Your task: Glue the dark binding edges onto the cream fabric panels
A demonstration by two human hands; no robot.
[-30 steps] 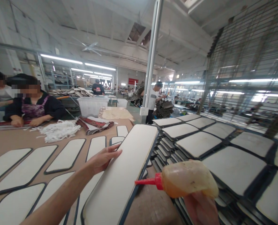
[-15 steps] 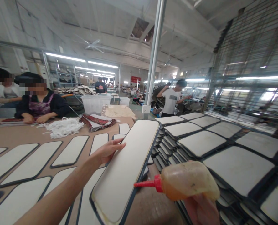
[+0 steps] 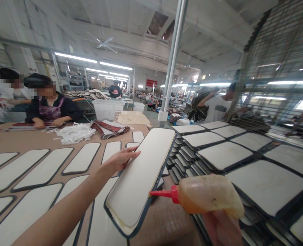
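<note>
My left hand (image 3: pixel 124 158) grips a long cream panel (image 3: pixel 143 174) with rounded corners and a dark rim, tilted up off the table. The thumb lies on its face; the other fingers are hidden beneath or behind its left edge. My right hand (image 3: pixel 221 223) is closed around the underside of a squeeze bottle (image 3: pixel 210 196), partly filled with amber liquid. The bottle lies nearly level, its red nozzle (image 3: pixel 164 194) pointing left. The nozzle's tip is at the panel's right edge, where a yellowish line runs along the rim.
Similar panels (image 3: pixel 42 169) lie in rows on the brown table (image 3: pixel 20 136). Stacks of cream panels (image 3: pixel 225 155) stand at the right. White strips (image 3: pixel 76 134) and patterned fabric pieces (image 3: pixel 110 128) lie farther back. A co-worker (image 3: pixel 50 106) sits across at the left; a metal post (image 3: pixel 173 61) rises behind.
The bottle's nozzle has moved slightly up along the panel's right edge. My left hand keeps its hold. The camera view has shifted a little, and a person at the back right has moved right.
</note>
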